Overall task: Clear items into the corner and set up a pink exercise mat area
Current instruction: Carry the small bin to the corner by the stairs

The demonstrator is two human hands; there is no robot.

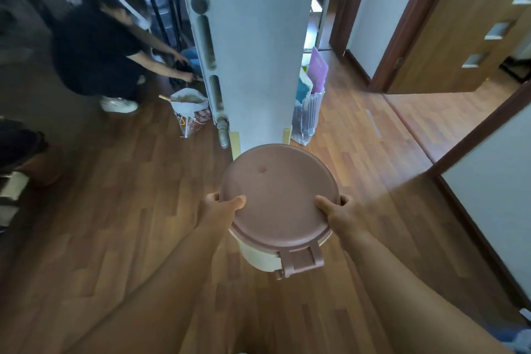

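I hold a round cream bin with a brown-pink lid [277, 195] above the wooden floor, in the middle of the view. My left hand [219, 207] grips its left rim, thumb on the lid. On the opposite rim my right hand [334, 211] grips the same way. The lid's hinge tab [300, 263] points toward me. No pink mat is in view.
A white wall end [253, 52] stands just beyond the bin, with a radiator [207, 49] on its left side. Bags [191, 112] lie left of it, plastic-wrapped items [309, 100] right. A crouching person [103, 54] works at the left. A doorway [448, 23] opens at the right.
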